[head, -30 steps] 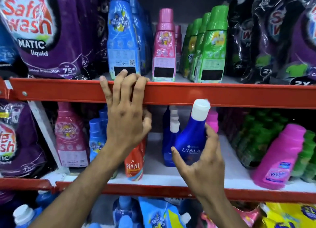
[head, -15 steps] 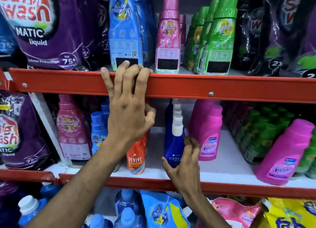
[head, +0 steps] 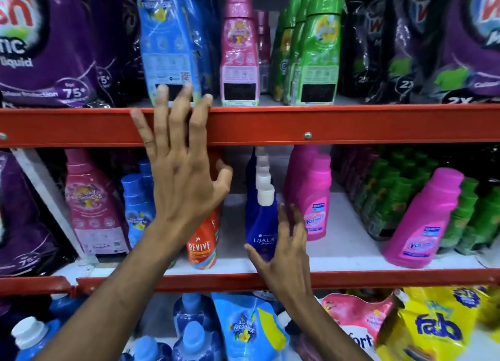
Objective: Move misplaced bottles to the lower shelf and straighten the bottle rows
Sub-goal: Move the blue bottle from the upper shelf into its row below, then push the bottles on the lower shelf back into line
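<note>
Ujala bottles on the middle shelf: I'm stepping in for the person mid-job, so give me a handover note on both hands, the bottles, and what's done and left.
Left hand: open, fingers spread over the red upper shelf rail, holding nothing.
Right hand: open, against the front blue Ujala bottle, not gripping it.
Ujala bottles stand upright in a single file running back on the middle shelf, between the Revive bottle and a pink Vanish bottle.
Done: Ujala row looks lined up.
Left: another Vanish bottle further right leans and stands apart from its row; straighten it, then check the rest.
</note>
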Demonstrator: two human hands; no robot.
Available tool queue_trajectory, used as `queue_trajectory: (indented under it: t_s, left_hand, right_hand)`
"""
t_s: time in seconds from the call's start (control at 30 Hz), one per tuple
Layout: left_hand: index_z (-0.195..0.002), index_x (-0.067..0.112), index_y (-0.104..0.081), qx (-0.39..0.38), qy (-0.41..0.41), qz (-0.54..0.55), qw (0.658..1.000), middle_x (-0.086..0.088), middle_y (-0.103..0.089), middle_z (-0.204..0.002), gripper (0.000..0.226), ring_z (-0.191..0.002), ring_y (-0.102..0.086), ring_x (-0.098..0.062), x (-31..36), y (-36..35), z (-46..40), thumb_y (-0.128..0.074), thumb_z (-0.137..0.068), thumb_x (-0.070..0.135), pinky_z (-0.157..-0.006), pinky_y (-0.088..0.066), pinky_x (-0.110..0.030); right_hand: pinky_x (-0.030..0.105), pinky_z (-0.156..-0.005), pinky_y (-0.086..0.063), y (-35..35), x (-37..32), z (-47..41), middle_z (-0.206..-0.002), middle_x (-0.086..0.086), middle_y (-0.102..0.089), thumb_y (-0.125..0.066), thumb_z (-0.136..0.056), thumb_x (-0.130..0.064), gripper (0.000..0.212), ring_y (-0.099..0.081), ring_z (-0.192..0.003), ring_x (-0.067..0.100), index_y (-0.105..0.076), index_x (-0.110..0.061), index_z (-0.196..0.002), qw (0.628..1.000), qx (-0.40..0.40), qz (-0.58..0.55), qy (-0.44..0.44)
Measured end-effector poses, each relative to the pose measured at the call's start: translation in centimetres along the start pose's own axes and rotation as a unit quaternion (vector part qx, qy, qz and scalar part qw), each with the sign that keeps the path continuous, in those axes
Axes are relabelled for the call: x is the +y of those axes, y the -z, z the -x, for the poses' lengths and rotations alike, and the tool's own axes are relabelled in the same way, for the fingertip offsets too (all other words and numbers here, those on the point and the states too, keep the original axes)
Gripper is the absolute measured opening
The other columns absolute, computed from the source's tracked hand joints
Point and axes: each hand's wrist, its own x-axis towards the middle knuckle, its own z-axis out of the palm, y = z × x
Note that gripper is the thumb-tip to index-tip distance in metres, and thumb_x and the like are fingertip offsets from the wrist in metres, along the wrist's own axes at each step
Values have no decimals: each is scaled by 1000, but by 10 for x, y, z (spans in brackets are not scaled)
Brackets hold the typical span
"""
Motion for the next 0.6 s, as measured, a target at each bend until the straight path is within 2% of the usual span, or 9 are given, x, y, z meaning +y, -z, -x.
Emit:
queue_trajectory:
  t_s: [0.07,0.17,0.23,0.33,0.5,0.6]
  left_hand:
    - [-153,12,-34,15,17,49,999,-20,-22,-165,93,-155,-9,-44,11,-1,17,-74,-70,24,-125,-1,-64]
    - [-148,12,-36,18,-23,131,991,-24,-28,-161,83,-153,-18,-47,39,-15,69,-73,-74,20,-124,-13,-66]
    - [-148,11,-34,-33,-62,204,976,-22,-32,-160,83,-152,-25,-44,61,-32,110,-73,-75,17,-123,-22,-65]
    - [-154,17,-29,-151,-99,280,943,-12,-31,-163,83,-153,-29,-32,87,-53,154,-65,-80,20,-123,-27,-56]
    - [-157,22,-26,-291,-122,303,899,6,-30,-164,79,-153,-28,-14,97,-80,188,-55,-83,29,-123,-26,-41]
    - [-159,24,-21,-328,-96,302,890,8,-33,-161,83,-153,-20,-3,92,-86,203,-54,-83,32,-125,-21,-32]
  right_hand:
    - [42,-103,-50,12,8,6,-162,12,-23,-63,-81,-65,99,-29,-146,30,-17,-22,-157,999,12,48,11]
    - [49,-120,-32,36,28,14,-165,15,-21,-52,-88,-64,91,-22,-152,32,-17,-17,-158,994,34,98,23]
    - [53,-120,-28,55,47,18,-166,15,-16,-53,-89,-58,86,-16,-154,34,-22,-15,-157,990,58,125,25]
    - [56,-121,-24,82,79,18,-167,17,-13,-59,-89,-52,86,-12,-154,38,-22,-12,-157,981,104,163,-4]
    - [48,-125,-13,115,135,14,-166,24,-8,-57,-89,-56,95,-10,-153,42,-12,-8,-158,968,155,149,-128]
    - [48,-123,-19,123,161,10,-164,28,-9,-63,-90,-52,101,-13,-152,42,-4,-4,-157,962,155,106,-197]
